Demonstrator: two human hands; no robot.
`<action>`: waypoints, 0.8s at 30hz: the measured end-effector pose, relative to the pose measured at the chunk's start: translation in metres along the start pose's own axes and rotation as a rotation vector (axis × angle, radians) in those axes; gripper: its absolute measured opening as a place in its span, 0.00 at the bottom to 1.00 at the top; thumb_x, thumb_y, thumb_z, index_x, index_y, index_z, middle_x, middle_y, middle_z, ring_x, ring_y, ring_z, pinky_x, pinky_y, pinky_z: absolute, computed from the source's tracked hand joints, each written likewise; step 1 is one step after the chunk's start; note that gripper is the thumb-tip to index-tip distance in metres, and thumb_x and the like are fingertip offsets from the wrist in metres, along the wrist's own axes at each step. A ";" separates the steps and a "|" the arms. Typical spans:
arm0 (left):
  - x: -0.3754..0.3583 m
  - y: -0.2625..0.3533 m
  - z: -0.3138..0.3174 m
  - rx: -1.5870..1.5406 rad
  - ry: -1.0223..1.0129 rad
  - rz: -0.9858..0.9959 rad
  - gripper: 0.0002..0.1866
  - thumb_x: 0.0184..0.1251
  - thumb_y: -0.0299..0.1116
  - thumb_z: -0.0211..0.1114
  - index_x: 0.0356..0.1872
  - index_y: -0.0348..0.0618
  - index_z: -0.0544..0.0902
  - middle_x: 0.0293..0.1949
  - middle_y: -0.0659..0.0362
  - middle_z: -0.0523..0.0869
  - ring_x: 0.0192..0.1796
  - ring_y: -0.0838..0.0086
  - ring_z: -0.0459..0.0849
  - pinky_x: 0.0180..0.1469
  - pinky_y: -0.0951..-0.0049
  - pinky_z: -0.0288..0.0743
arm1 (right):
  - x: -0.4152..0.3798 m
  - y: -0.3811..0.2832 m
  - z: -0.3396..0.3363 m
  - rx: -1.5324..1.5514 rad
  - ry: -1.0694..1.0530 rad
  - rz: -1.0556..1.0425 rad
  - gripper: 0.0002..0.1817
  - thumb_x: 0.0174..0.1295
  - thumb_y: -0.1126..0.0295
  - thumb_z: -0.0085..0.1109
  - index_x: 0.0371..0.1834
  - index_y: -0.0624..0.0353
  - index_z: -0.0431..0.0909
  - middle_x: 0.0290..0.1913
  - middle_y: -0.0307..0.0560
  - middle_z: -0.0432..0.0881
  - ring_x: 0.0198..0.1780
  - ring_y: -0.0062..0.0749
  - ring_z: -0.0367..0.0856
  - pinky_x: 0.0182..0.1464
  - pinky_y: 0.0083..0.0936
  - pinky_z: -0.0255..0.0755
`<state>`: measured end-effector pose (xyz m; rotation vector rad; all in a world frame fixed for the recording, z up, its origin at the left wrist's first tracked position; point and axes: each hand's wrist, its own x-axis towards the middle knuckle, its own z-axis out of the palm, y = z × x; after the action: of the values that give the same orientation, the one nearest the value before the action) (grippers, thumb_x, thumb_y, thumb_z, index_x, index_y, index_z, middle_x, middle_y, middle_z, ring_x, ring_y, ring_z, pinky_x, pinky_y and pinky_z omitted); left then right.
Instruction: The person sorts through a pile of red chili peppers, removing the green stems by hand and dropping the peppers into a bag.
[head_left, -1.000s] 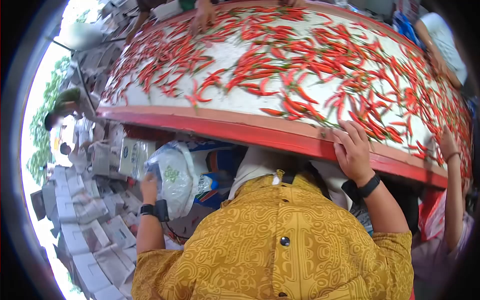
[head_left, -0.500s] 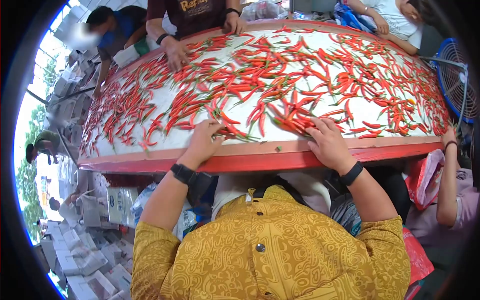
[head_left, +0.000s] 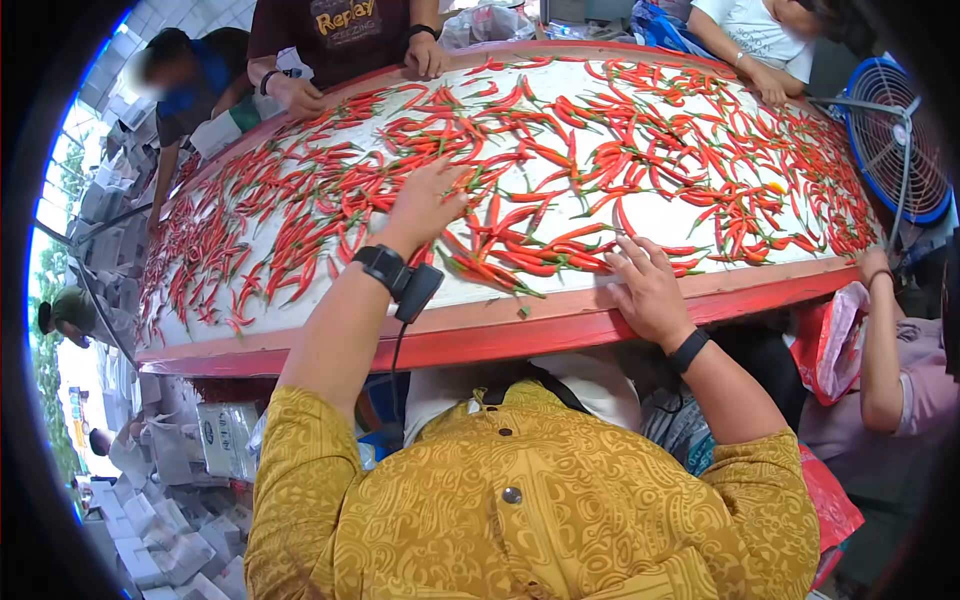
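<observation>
Red chili peppers (head_left: 540, 262) with green stems lie spread over a white table top (head_left: 590, 215) with a red rim. My left hand (head_left: 430, 203) reaches over the middle of the table, fingers stretched apart among the peppers, with nothing seen held. Close to the front edge, my right hand (head_left: 646, 288) rests with spread fingers, its tips beside a few peppers. A small pile of peppers lies between my hands. What is under my left palm is hidden.
Across the table a person's hand (head_left: 298, 97) rests near the rim; another person's hand (head_left: 768, 82) is at the far right. A blue fan (head_left: 900, 140) stands right. Beside me, someone's arm (head_left: 882, 350) is near a pink-red bag (head_left: 832, 345). White boxes (head_left: 165, 540) fill the left.
My left hand has moved forward, away from the front edge, into the peppers. My right hand stays near the edge. The person opposite has drawn a hand back from the peppers.
</observation>
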<state>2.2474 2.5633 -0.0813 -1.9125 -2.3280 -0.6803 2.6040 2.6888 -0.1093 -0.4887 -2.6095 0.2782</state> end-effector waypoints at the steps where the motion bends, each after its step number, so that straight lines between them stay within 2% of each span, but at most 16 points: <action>1: 0.006 -0.002 0.017 -0.036 -0.083 0.053 0.26 0.63 0.44 0.61 0.63 0.51 0.73 0.62 0.49 0.73 0.65 0.53 0.68 0.67 0.51 0.61 | -0.003 0.006 -0.002 0.008 0.004 -0.004 0.22 0.52 0.68 0.62 0.53 0.57 0.76 0.61 0.54 0.73 0.64 0.53 0.66 0.65 0.47 0.60; 2: 0.003 -0.003 0.034 0.054 -0.218 -0.083 0.28 0.66 0.51 0.55 0.67 0.60 0.68 0.67 0.53 0.67 0.69 0.55 0.63 0.66 0.38 0.56 | -0.005 0.012 -0.004 0.007 0.002 -0.003 0.22 0.52 0.68 0.62 0.53 0.57 0.76 0.61 0.54 0.73 0.64 0.53 0.66 0.65 0.47 0.60; 3: 0.001 0.004 0.032 0.053 -0.220 -0.086 0.28 0.66 0.51 0.55 0.67 0.60 0.68 0.67 0.53 0.67 0.69 0.55 0.63 0.66 0.38 0.56 | -0.007 0.017 -0.006 0.002 0.021 -0.009 0.22 0.52 0.68 0.62 0.53 0.58 0.76 0.61 0.54 0.73 0.64 0.52 0.66 0.65 0.46 0.61; 5: 0.001 0.016 0.015 0.229 -0.327 -0.364 0.28 0.68 0.56 0.50 0.68 0.66 0.65 0.70 0.57 0.63 0.72 0.56 0.57 0.64 0.29 0.51 | -0.009 0.026 -0.008 0.006 0.043 -0.017 0.22 0.52 0.69 0.62 0.52 0.58 0.77 0.60 0.54 0.73 0.63 0.52 0.66 0.65 0.46 0.61; 6: -0.001 0.012 0.015 0.259 -0.283 -0.461 0.28 0.68 0.57 0.49 0.68 0.66 0.66 0.70 0.56 0.63 0.73 0.56 0.55 0.66 0.30 0.48 | -0.010 0.030 -0.011 -0.007 0.034 -0.015 0.22 0.52 0.68 0.62 0.52 0.58 0.77 0.60 0.54 0.73 0.63 0.52 0.66 0.64 0.46 0.61; 9: 0.000 -0.012 0.019 0.385 -0.209 -0.532 0.26 0.69 0.57 0.49 0.66 0.65 0.69 0.71 0.54 0.61 0.74 0.55 0.53 0.66 0.28 0.48 | -0.015 0.041 -0.019 -0.009 0.009 -0.010 0.22 0.52 0.68 0.62 0.52 0.59 0.77 0.60 0.54 0.73 0.63 0.52 0.67 0.65 0.45 0.61; 10: 0.008 0.023 -0.002 0.440 -0.214 -0.554 0.25 0.67 0.52 0.54 0.63 0.59 0.74 0.69 0.51 0.64 0.72 0.55 0.57 0.68 0.38 0.54 | -0.015 0.046 -0.022 -0.008 -0.005 -0.005 0.22 0.52 0.67 0.63 0.52 0.59 0.77 0.60 0.54 0.73 0.63 0.53 0.67 0.65 0.45 0.61; 11: 0.013 0.017 0.004 0.448 -0.215 -0.557 0.25 0.67 0.52 0.54 0.63 0.59 0.74 0.69 0.51 0.64 0.72 0.55 0.57 0.68 0.38 0.54 | -0.017 0.051 -0.024 0.000 -0.002 -0.006 0.22 0.52 0.67 0.63 0.52 0.59 0.77 0.60 0.54 0.73 0.63 0.53 0.67 0.65 0.45 0.61; 13: 0.028 0.009 0.016 0.245 0.004 -0.238 0.24 0.64 0.46 0.59 0.61 0.52 0.76 0.65 0.49 0.70 0.70 0.54 0.63 0.68 0.52 0.59 | -0.021 0.061 -0.027 -0.022 0.013 -0.004 0.22 0.53 0.66 0.63 0.52 0.59 0.76 0.60 0.54 0.73 0.63 0.53 0.66 0.65 0.45 0.60; 14: 0.037 0.017 0.027 0.198 0.102 -0.151 0.23 0.59 0.41 0.65 0.54 0.42 0.79 0.61 0.45 0.73 0.64 0.52 0.70 0.66 0.58 0.63 | -0.023 0.066 -0.029 -0.018 0.009 0.002 0.22 0.53 0.66 0.62 0.53 0.59 0.76 0.61 0.54 0.73 0.63 0.53 0.66 0.66 0.44 0.60; 15: 0.046 0.029 0.038 0.203 0.100 -0.153 0.23 0.59 0.41 0.65 0.54 0.42 0.79 0.61 0.45 0.73 0.64 0.52 0.70 0.66 0.58 0.63 | -0.025 0.070 -0.031 -0.013 0.010 0.001 0.22 0.53 0.66 0.62 0.53 0.59 0.76 0.61 0.54 0.73 0.63 0.53 0.66 0.66 0.44 0.60; 17: 0.062 0.047 0.063 0.126 0.117 0.031 0.22 0.61 0.44 0.62 0.53 0.42 0.80 0.61 0.45 0.73 0.63 0.52 0.71 0.64 0.57 0.65 | -0.028 0.080 -0.035 0.010 -0.005 0.020 0.22 0.54 0.66 0.62 0.53 0.59 0.76 0.61 0.54 0.73 0.63 0.53 0.66 0.66 0.44 0.60; 18: 0.065 0.054 0.076 0.126 0.117 0.031 0.22 0.61 0.44 0.62 0.53 0.42 0.80 0.61 0.45 0.73 0.63 0.52 0.71 0.64 0.57 0.65 | -0.030 0.086 -0.037 0.016 -0.007 0.026 0.22 0.54 0.66 0.62 0.53 0.59 0.76 0.61 0.54 0.73 0.63 0.52 0.66 0.66 0.44 0.60; 20: 0.068 0.067 0.098 0.234 -0.109 -0.137 0.25 0.64 0.49 0.58 0.57 0.47 0.77 0.59 0.50 0.76 0.61 0.54 0.73 0.63 0.53 0.67 | -0.034 0.097 -0.041 0.013 -0.003 0.021 0.22 0.54 0.66 0.62 0.53 0.59 0.76 0.61 0.54 0.73 0.64 0.52 0.66 0.66 0.44 0.60; 21: 0.069 0.070 0.098 0.231 -0.110 -0.135 0.25 0.64 0.49 0.58 0.57 0.47 0.77 0.59 0.50 0.76 0.61 0.54 0.73 0.63 0.53 0.67 | -0.036 0.103 -0.044 0.011 0.003 0.015 0.22 0.54 0.66 0.62 0.53 0.59 0.76 0.60 0.54 0.73 0.64 0.52 0.66 0.65 0.44 0.60; 24: 0.070 0.089 0.069 0.365 -0.237 -0.346 0.24 0.64 0.49 0.55 0.53 0.44 0.80 0.58 0.50 0.77 0.59 0.55 0.75 0.60 0.51 0.69 | -0.042 0.117 -0.050 0.007 0.030 0.004 0.21 0.54 0.67 0.62 0.52 0.59 0.76 0.59 0.53 0.74 0.64 0.52 0.66 0.65 0.44 0.60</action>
<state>2.3310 2.6647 -0.0951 -1.5211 -2.7227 -0.0245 2.6966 2.7852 -0.1156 -0.4918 -2.5780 0.2784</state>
